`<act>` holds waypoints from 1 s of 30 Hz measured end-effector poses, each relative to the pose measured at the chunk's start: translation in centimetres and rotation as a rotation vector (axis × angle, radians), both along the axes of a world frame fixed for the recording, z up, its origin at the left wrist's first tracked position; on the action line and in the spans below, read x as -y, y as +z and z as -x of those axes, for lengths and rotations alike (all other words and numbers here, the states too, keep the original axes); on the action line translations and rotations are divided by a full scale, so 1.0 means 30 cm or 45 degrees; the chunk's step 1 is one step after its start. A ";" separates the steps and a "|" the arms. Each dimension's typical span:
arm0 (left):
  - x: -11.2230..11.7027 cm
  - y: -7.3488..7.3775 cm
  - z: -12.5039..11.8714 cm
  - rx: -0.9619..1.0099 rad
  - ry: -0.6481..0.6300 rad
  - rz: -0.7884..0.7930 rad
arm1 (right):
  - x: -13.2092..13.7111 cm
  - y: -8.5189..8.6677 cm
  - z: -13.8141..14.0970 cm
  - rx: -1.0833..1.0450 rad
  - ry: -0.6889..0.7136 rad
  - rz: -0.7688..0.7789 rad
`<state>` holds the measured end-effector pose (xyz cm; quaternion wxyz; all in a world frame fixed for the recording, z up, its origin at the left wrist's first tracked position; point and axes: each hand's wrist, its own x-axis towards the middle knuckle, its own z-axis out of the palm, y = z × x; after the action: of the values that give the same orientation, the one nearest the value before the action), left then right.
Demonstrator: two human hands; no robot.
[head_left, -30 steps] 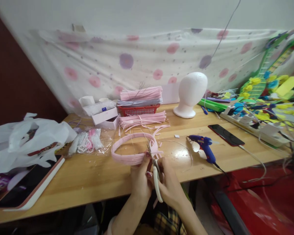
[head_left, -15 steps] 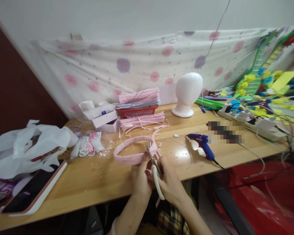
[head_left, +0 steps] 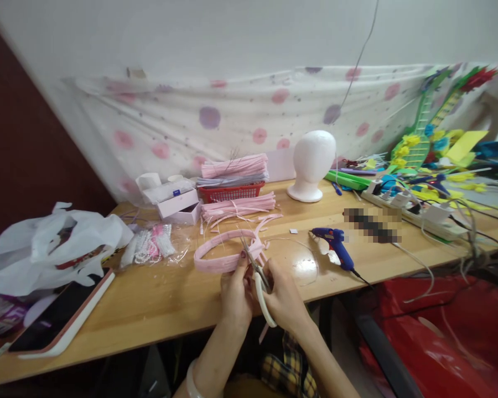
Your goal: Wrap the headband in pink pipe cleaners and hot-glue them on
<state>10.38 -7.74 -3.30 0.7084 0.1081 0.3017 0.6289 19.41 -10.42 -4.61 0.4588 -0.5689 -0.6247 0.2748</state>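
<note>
My left hand [head_left: 236, 298] is closed on a pink headband [head_left: 207, 263] made of soft strips, just above the table's front edge. In my right hand [head_left: 285, 298] is a pair of scissors [head_left: 264, 301] with white handles. Their blades point up and away, lying against the crossed strip ends on the band's right side; whether they cut into anything I cannot tell. A pink strip end [head_left: 264, 333] hangs below my hands. Behind the band lie loose pink strips [head_left: 268, 221] and thin wire loops. The fingertips of both hands are partly hidden.
A blue glue gun [head_left: 334, 243] lies to the right, with a white foam head [head_left: 313, 166] behind it. Pink bundles [head_left: 236, 166] rest on a red basket [head_left: 232, 192]. Bagged beads [head_left: 151, 243], a phone [head_left: 62, 312] and a power strip [head_left: 415, 213] flank the work.
The whole view has shifted slightly, moving the scene at the right leftward. My hands, scissors and headband keep nearly the same hold and arrangement.
</note>
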 end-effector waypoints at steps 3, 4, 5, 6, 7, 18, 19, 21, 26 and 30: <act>-0.002 -0.001 -0.001 0.007 0.015 -0.004 | -0.007 -0.010 0.005 0.004 -0.030 -0.004; -0.003 -0.002 -0.001 0.002 0.023 -0.023 | -0.010 -0.015 0.008 -0.010 -0.039 -0.013; -0.005 -0.002 0.000 -0.003 0.022 -0.051 | -0.013 -0.019 0.011 -0.028 -0.052 -0.029; -0.007 -0.001 0.001 -0.005 0.024 -0.082 | -0.017 -0.022 0.012 -0.047 -0.066 -0.050; -0.009 0.000 0.002 -0.003 0.034 -0.107 | -0.021 -0.024 0.010 -0.062 -0.088 -0.070; -0.023 0.033 0.045 0.021 0.275 0.064 | -0.089 -0.038 -0.209 0.308 -0.615 -0.059; -0.025 0.033 0.046 0.020 0.272 0.076 | -0.095 -0.045 -0.220 0.329 -0.608 -0.056; -0.028 0.032 0.048 0.017 0.268 0.087 | -0.105 -0.058 -0.230 0.384 -0.614 -0.046; -0.028 0.013 0.055 0.000 0.272 0.092 | -0.110 -0.066 -0.212 0.464 -0.581 -0.099; -0.029 -0.018 0.063 -0.003 0.245 0.092 | -0.076 -0.014 -0.150 0.363 -0.464 -0.252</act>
<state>8.48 -6.86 -3.85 0.6477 0.0537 0.3339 0.6827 23.92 -8.15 -5.02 0.4616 -0.6575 -0.5941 0.0421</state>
